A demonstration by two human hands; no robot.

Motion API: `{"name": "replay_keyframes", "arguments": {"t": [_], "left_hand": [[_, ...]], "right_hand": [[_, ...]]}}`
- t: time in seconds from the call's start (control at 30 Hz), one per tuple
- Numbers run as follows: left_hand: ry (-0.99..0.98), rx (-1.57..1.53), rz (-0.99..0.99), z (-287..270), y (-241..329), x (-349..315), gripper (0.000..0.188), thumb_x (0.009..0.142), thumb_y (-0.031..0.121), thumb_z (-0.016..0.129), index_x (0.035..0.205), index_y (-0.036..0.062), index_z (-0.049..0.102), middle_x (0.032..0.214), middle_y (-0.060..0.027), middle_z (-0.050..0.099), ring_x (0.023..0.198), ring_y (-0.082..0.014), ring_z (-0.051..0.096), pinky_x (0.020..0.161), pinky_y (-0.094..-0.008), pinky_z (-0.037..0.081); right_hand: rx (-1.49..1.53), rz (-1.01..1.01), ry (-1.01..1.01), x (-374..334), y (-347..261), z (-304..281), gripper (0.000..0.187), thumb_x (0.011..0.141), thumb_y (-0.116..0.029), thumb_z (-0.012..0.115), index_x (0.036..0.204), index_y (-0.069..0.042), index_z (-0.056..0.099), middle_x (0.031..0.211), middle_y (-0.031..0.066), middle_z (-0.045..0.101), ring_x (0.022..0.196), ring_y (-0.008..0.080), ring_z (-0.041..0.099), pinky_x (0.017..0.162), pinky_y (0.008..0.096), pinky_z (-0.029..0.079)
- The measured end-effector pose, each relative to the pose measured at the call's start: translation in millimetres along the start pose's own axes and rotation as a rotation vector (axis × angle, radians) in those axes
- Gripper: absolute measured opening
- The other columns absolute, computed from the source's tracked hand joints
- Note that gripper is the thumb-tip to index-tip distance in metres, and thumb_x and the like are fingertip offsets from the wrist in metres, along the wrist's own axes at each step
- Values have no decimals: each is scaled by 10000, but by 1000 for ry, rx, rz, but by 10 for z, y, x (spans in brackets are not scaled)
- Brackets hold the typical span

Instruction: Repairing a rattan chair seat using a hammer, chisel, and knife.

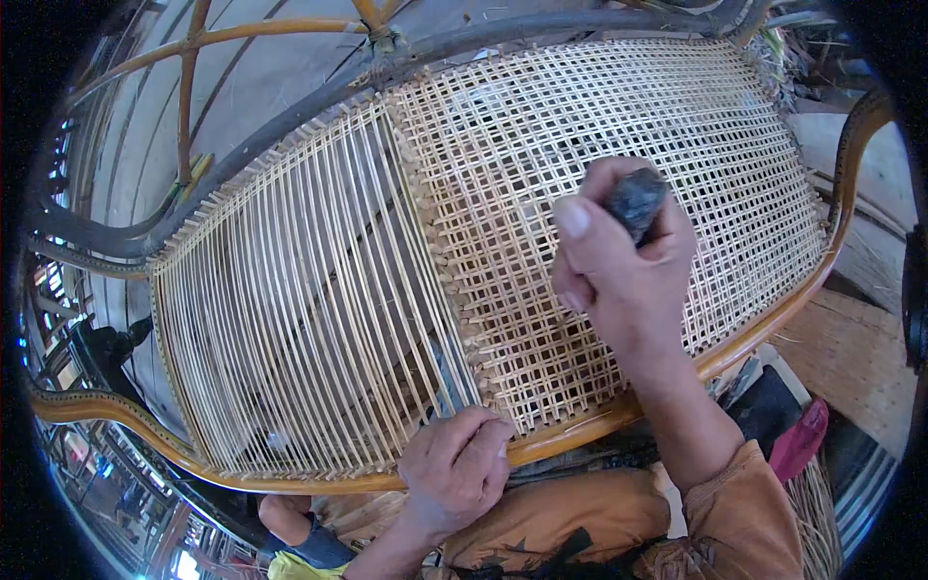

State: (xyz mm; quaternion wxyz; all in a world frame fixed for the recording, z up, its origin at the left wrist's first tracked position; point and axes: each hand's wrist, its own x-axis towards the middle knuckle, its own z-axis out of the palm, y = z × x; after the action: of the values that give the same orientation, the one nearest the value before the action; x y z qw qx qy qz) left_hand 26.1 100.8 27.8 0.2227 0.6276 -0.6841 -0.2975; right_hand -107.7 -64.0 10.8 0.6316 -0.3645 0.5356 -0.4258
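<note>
The right hand point(633, 256) grips a dark object point(636, 205) over the cane panel point(541, 145), cross-woven toward two o'clock; strands point(290, 309) toward nine lie uncrossed. At six, the left hand point(456, 466) curls against the frame point(570, 435), its hold unclear.

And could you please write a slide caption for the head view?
Right hand grips a dark handle-like object over woven cane lattice; left hand at the curved frame, beside unwoven strands.
</note>
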Motion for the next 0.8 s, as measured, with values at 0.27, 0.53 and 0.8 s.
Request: {"name": "replay_keyframes", "arguments": {"t": [0.27,0.53,0.8], "left_hand": [[-11,-5,-15,4,8,8,284,620,30,656,901,73,642,916,-38,594,674,-172,580,573,-286,457],[25,-12,0,8,-18,-5,312,616,22,658,923,69,631,909,-49,587,659,-180,586,561,-290,462],[15,-47,2,11,-25,-13,302,622,17,653,919,67,628,907,-52,587,645,-184,585,553,-294,466]], "right_hand": [[-299,-322,-98,-53,88,107,190,766,-101,719,841,-47,553,656,-61,479,598,11,410,514,189,361],[207,26,10,-140,-91,-77,172,827,-79,656,835,-31,492,580,-15,478,394,44,417,346,197,328],[-46,45,10,-233,77,-22,182,770,-56,705,850,-39,543,679,-51,489,586,6,413,499,184,353]]}}
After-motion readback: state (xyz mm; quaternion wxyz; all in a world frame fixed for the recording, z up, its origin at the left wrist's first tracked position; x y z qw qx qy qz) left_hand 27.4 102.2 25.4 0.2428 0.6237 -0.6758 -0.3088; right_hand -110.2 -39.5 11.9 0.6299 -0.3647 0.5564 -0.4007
